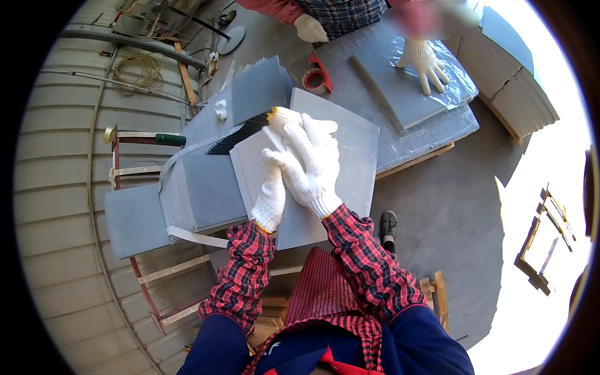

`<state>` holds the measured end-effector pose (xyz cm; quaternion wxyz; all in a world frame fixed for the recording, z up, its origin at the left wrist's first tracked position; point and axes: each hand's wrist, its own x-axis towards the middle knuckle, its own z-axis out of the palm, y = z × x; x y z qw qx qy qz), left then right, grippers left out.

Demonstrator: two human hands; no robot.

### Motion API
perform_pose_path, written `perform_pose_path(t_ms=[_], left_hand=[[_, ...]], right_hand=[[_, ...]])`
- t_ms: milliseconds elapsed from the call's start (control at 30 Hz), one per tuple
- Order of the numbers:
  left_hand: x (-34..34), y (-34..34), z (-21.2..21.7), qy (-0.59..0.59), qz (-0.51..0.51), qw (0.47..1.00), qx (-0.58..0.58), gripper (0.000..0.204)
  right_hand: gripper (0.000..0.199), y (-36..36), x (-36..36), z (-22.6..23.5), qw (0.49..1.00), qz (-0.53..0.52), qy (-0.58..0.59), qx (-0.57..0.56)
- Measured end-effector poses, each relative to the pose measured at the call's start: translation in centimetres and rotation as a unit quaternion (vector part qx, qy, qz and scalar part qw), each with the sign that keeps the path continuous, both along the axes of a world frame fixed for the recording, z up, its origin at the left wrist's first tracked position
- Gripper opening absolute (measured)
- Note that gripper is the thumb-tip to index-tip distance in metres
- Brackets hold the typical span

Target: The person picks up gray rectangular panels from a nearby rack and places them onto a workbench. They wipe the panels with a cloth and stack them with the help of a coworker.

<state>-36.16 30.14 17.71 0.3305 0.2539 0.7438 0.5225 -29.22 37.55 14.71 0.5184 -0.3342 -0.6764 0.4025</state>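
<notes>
My hands, in white knitted gloves, are close together over a stack of flat grey panels. My right hand (315, 165) lies across the face of a light grey panel (353, 169), its fingers bent over a bunched white glove (285, 117) with a yellow cuff. At that panel's left edge, my left hand (272, 197) is closed on the edge, its fingertips close to my right thumb and partly hidden. Another pale panel (249, 165) shows under and left of my hands.
Upright grey panels (215, 187) stand packed on a metal frame (147, 278) at left. Across from me, a co-worker's gloved hand (425, 65) rests on a plastic-wrapped stack (400, 94). A red tape dispenser (317, 78) lies nearby. More panels (509, 75) stand at far right.
</notes>
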Motion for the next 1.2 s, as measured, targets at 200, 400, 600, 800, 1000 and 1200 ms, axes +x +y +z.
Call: perform_pose_path(t_ms=[200,400,600,800,1000,1200], left_hand=[[-1.0,0.2,1.3,0.039,-0.068,0.991,-0.112,0.043],[-0.3,-0.6,1.3,0.061,-0.063,0.989,-0.115,0.046],[0.0,-1.3,0.7,0.041,-0.057,0.994,-0.080,0.049],[3.3,-0.9,2.2,0.014,-0.090,0.995,-0.049,0.053],[3.9,-0.2,1.9,-0.003,-0.138,0.990,-0.038,0.055],[3.9,-0.5,2.3,-0.123,-0.070,0.989,-0.043,0.055]], right_hand=[[0.036,8.3,-1.6,-8.2,0.999,-0.043,0.019,-0.009],[0.036,7.3,3.1,-16.4,0.971,-0.161,-0.176,-0.030],[0.033,-2.6,7.1,-17.2,0.976,-0.106,-0.050,-0.186],[0.040,-14.9,8.4,-13.2,0.879,-0.137,0.206,-0.407],[0.032,-18.3,6.4,-2.6,0.944,-0.154,0.186,-0.223],[0.033,-13.8,7.0,-1.4,0.991,-0.130,0.010,-0.034]])
